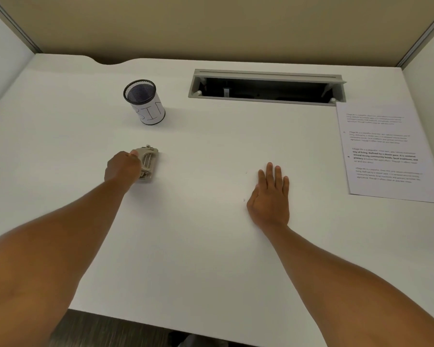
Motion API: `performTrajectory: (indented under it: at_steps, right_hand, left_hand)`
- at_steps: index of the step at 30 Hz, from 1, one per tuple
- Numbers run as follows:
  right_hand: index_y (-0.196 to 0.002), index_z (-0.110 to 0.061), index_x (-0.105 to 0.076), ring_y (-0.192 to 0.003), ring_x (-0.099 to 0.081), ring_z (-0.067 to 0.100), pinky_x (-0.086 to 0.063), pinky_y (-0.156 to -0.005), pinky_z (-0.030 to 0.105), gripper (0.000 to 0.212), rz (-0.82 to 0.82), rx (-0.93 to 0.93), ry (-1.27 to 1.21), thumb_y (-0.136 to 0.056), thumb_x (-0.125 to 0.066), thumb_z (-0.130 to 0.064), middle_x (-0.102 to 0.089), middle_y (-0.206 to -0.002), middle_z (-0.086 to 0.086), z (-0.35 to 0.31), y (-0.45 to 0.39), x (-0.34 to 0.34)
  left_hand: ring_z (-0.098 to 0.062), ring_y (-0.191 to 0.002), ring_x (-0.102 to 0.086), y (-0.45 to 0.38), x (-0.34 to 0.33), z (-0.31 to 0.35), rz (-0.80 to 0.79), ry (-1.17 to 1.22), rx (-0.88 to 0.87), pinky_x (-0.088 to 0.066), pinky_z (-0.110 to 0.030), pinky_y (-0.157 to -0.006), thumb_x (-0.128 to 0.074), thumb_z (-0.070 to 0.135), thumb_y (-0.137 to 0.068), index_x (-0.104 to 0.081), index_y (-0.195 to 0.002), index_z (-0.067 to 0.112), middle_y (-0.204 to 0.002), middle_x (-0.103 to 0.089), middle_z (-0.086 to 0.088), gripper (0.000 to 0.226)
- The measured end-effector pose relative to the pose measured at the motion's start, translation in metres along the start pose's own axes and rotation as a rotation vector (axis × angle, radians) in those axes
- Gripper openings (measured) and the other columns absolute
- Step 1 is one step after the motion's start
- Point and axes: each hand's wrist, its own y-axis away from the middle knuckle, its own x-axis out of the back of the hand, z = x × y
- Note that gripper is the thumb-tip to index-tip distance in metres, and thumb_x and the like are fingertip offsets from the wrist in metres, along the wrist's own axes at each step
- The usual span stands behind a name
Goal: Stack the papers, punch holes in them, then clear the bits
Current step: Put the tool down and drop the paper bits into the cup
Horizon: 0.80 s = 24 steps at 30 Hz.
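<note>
Fingers of the left hand point(122, 166) are mostly hidden behind its own back, yet the thumb shows curled over the near-left end of the hole punch point(147, 162), so that hand grips it. Part of the punch's left side is covered by the hand; its metal underside or mechanism faces the camera, hard to make out in detail. The punch sits on the white desk point(198, 246), left of centre, its long axis running roughly away from the person, tilted slightly to the right at the far end. Behind it stands a mesh cup point(143, 101) wrapped in paper with lettering that reads "BIN", the last letter partly turned out of sight. The right hand point(269, 196) lies flat on the desk, fingers straight and together, holding nothing. Two tiny white bits point(244, 200) lie just left of it, barely visible against the desk. The papers point(386, 151) lie at the far right, stacked, long axis pointing away, their right edge cut off by the frame; the print is too blurred to read.
</note>
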Motion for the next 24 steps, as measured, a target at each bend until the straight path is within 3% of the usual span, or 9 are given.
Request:
performTrajectory:
  at_steps: [6,14,20,22,24]
  right_hand:
    - [-0.146,-0.007,-0.035,-0.150,-0.006,0.029,-0.007,-0.121,0.047,0.061,0.012,-0.010,0.008,-0.093,-0.014,-0.026,-0.015,-0.161,0.011,-0.001,-0.002,-0.002]
    - [-0.147,-0.008,-0.034,-0.150,-0.005,0.028,-0.007,-0.121,0.047,0.060,0.010,-0.013,0.013,-0.094,-0.014,-0.026,-0.014,-0.161,0.011,-0.001,-0.002,-0.004]
    - [-0.145,-0.006,-0.038,-0.149,-0.009,0.029,-0.009,-0.121,0.044,0.056,0.032,-0.007,-0.030,-0.095,-0.021,-0.023,-0.018,-0.160,0.012,0.000,-0.002,-0.004]
    - [-0.143,-0.004,-0.041,-0.148,-0.014,0.031,-0.013,-0.121,0.043,0.050,0.053,-0.006,-0.059,-0.096,-0.029,-0.019,-0.023,-0.159,0.013,-0.001,-0.002,-0.003]
    - [-0.139,-0.002,-0.046,-0.145,-0.022,0.033,-0.018,-0.119,0.043,0.046,0.077,-0.013,-0.098,-0.096,-0.035,-0.016,-0.030,-0.156,0.014,-0.002,-0.002,0.000]
  left_hand:
    - [-0.038,-0.102,-0.058,-0.006,-0.002,-0.005,-0.042,0.018,0.011,-0.039,-0.037,-0.077,-0.032,0.041,-0.100,-0.065,-0.107,0.006,-0.113,-0.065,-0.020,0.049]
    - [-0.032,-0.087,-0.051,-0.006,-0.004,-0.006,-0.066,0.065,0.034,-0.039,-0.035,-0.075,-0.033,0.041,-0.100,-0.064,-0.111,0.006,-0.113,-0.066,-0.019,0.048]
    - [-0.032,-0.086,-0.052,-0.002,-0.004,-0.005,-0.055,0.113,0.038,-0.039,-0.035,-0.074,-0.033,0.039,-0.099,-0.063,-0.112,0.007,-0.110,-0.066,-0.017,0.046]
    - [-0.033,-0.092,-0.056,0.002,-0.005,-0.003,-0.028,0.175,0.049,-0.041,-0.036,-0.075,-0.037,0.038,-0.096,-0.062,-0.113,0.009,-0.112,-0.067,-0.014,0.042]
    - [-0.033,-0.110,-0.055,0.009,-0.006,0.002,0.057,0.222,0.077,-0.045,-0.041,-0.086,-0.044,0.040,-0.092,-0.058,-0.115,0.014,-0.119,-0.063,-0.011,0.037]
